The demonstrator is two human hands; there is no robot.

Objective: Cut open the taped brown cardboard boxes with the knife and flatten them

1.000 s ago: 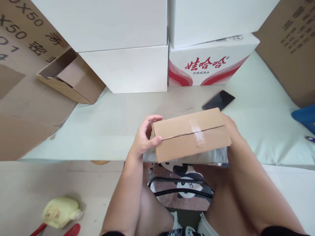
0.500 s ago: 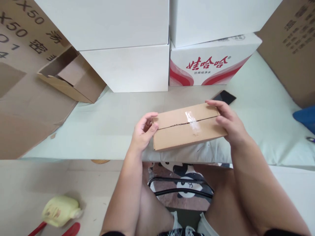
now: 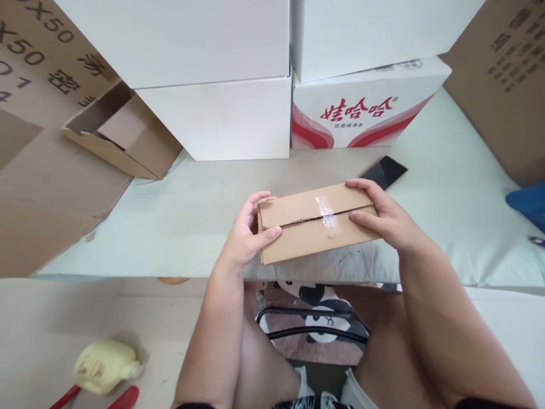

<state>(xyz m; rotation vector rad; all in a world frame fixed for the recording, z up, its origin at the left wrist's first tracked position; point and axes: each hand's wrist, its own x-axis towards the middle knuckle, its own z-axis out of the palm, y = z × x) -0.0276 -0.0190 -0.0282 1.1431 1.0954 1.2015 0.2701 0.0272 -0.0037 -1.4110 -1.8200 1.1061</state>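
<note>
A small brown cardboard box (image 3: 298, 241) is held between both hands near the table's front edge. Its two top flaps meet along a dark seam, and a short strip of clear tape (image 3: 326, 213) crosses that seam. My left hand (image 3: 251, 233) grips the left end, thumb on the top and fingers around the far side. At the right end, my right hand (image 3: 381, 216) is closed the same way, thumb lying on the near flap. The box's underside is hidden. Just beyond my right hand lies a dark phone (image 3: 386, 172) on the table.
White boxes (image 3: 221, 122) and a red-and-white carton (image 3: 361, 111) stand along the back of the pale-covered table (image 3: 191, 227). An open cardboard box (image 3: 149, 139) sits at left. A blue object (image 3: 528, 204) is at the right edge. A yellow bottle (image 3: 104, 366) lies on the floor.
The box has shifted slightly left and tilted a little. My left thumb now lies further onto its top, and my right hand has moved left with it, uncovering more of the phone.
</note>
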